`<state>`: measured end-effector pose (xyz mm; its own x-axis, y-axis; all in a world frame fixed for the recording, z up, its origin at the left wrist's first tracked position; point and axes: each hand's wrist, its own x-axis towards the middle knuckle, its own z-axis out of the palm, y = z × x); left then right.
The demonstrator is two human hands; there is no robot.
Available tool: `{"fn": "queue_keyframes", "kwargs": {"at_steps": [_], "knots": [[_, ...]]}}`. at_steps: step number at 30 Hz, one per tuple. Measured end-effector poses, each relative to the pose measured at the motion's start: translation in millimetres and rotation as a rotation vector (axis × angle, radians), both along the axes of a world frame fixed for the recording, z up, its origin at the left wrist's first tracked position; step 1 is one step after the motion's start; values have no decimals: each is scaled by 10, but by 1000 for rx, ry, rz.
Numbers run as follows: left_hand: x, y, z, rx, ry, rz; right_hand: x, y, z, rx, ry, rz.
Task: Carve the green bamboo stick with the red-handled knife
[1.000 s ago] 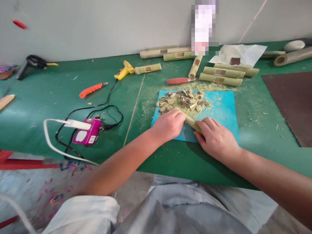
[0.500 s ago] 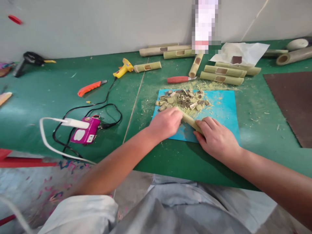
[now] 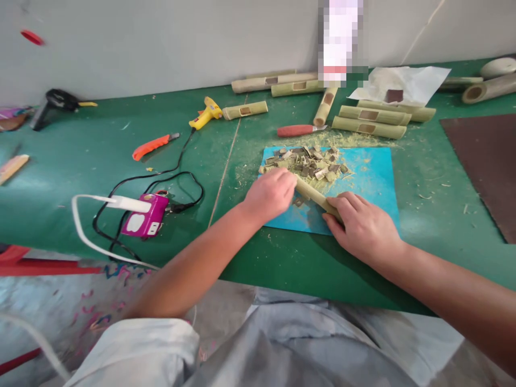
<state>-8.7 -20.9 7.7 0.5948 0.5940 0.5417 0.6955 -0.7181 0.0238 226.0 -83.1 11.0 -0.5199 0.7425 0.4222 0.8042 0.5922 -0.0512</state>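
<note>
A pale green bamboo tube (image 3: 312,192) lies slantwise over a blue mat (image 3: 371,183). My right hand (image 3: 365,223) is wrapped round its near right end. At the far left end, my left hand (image 3: 271,193) is closed with its fingers against the tube; what lies inside those fingers is hidden. Just beyond the tube, a heap of bamboo chips and dark scraps (image 3: 312,161) covers the mat's back left part, with pale shavings around it. A small loose chip (image 3: 299,202) rests on the mat beneath the tube.
Behind the mat lie a red-handled knife (image 3: 296,130) and several notched bamboo tubes (image 3: 368,129). To the left are a yellow glue gun (image 3: 206,113), an orange cutter (image 3: 152,147) and a purple power socket (image 3: 147,216) with cords. A dark brown sheet (image 3: 484,166) lies right.
My left hand has slid a little left and away along the tube toward its far end, uncovering more of it. My right hand keeps its hold; the view has shifted slightly.
</note>
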Motion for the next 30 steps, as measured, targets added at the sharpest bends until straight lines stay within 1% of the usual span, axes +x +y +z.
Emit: {"fn": "queue_keyframes", "kwargs": {"at_steps": [1, 5, 7, 8, 12, 15, 24, 26, 28, 30], "knots": [[-3, 2, -2, 4, -6, 9, -4, 3, 6, 10, -9, -2], [-12, 10, 5, -9, 12, -20, -9, 8, 25, 46, -41, -18], [-12, 17, 12, -9, 1, 7, -4, 8, 22, 51, -40, -27], [-8, 19, 15, -10, -5, 18, 0, 8, 19, 48, -39, -26], [13, 33, 13, -25, 7, -35, 15, 12, 4, 15, -40, -26], [9, 56, 8, -25, -9, -12, 19, 17, 2, -2, -36, -42], [-29, 63, 10, -54, 5, -37, 14, 10, 18, -73, -43, -48], [-38, 70, 11, -55, -2, -17, 16, 9, 19, -92, -37, -57], [-47, 77, 12, -52, -13, 7, 18, 10, 19, -92, -38, -65], [-50, 76, 10, -63, -6, -11, 19, 12, 20, -86, -45, -60]]}}
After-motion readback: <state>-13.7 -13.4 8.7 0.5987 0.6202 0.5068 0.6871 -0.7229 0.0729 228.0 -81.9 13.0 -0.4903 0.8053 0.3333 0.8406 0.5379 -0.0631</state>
